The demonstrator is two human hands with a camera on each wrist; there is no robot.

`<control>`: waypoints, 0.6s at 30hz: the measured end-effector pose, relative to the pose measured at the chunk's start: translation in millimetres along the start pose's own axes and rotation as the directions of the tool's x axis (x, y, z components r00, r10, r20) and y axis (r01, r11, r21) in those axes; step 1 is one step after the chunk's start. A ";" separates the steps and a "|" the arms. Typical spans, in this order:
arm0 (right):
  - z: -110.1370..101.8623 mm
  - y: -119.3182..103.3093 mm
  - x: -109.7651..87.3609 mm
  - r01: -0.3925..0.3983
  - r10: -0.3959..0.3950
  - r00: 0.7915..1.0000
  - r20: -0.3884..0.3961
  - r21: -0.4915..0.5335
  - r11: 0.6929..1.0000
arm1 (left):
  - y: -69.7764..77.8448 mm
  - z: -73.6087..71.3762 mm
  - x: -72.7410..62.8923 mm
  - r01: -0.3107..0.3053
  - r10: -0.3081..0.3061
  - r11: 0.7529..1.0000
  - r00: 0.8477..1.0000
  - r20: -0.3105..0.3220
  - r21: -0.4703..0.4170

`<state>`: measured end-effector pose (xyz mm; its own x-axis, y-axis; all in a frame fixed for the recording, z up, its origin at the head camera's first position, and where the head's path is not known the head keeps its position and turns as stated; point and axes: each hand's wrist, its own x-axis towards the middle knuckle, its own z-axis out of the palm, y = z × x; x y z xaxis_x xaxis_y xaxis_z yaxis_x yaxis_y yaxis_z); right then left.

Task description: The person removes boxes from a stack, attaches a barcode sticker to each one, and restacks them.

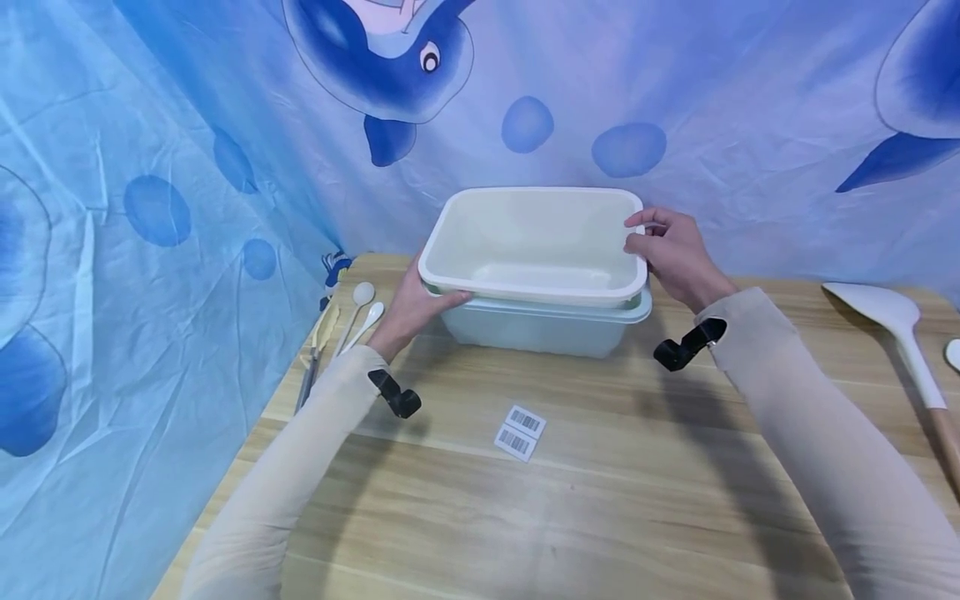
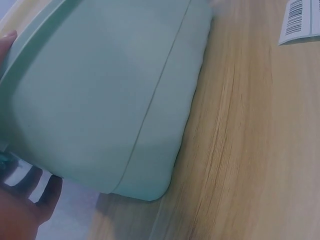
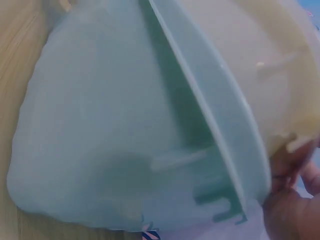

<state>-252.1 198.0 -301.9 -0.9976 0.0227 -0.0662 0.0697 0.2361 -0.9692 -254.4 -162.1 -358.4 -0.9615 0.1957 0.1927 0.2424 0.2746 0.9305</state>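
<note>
A white rectangular basin sits slightly tilted inside a pale green basin of similar shape, its rim raised above the green one. My right hand pinches the white basin's right rim between thumb and fingers; in the right wrist view those fingers are above the green rim. On the left side, my left hand grips the green basin. Its thumb lies along the front rim, where the two basins meet. In the left wrist view, its other fingers touch the green basin's end wall.
On the wooden table, a barcode label lies in front of the basins. White spoons and tongs lie at left. A white ladle-like utensil with a wooden handle lies at right. Blue cloth hangs behind.
</note>
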 end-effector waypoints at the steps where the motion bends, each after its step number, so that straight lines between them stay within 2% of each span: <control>1: 1.6 0.2 0.7 0.010 -0.010 1.000 -0.013 -0.014 1.000 | 0.3 0.2 -0.1 0.000 0.000 1.000 1.000 -0.001 -0.001; 5: 5.1 2.6 3.3 0.055 -0.059 0.997 -0.044 -0.084 0.995 | 1.3 0.8 -0.8 0.010 -0.010 1.000 1.000 -0.004 0.011; 8: 4.5 3.2 4.0 0.065 -0.070 0.996 -0.050 -0.094 0.994 | 2.3 1.2 -1.5 0.016 -0.015 1.000 1.000 -0.005 0.015; 14: 3.4 -1.9 2.4 0.051 -0.053 0.996 -0.078 -0.029 0.998 | 4.5 0.6 -4.5 0.085 -0.085 0.994 0.996 -0.011 0.072; 18: 4.0 -14.1 1.9 0.070 -0.068 0.993 -0.094 0.018 0.997 | 6.2 -0.6 -3.9 0.091 -0.090 0.992 0.996 -0.015 0.092</control>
<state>-255.0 190.8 -289.3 -0.9950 0.0977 0.0227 -0.0006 0.2200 -0.9755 -249.3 -161.8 -353.2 -0.9813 0.1558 0.1131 0.1648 0.3763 0.9117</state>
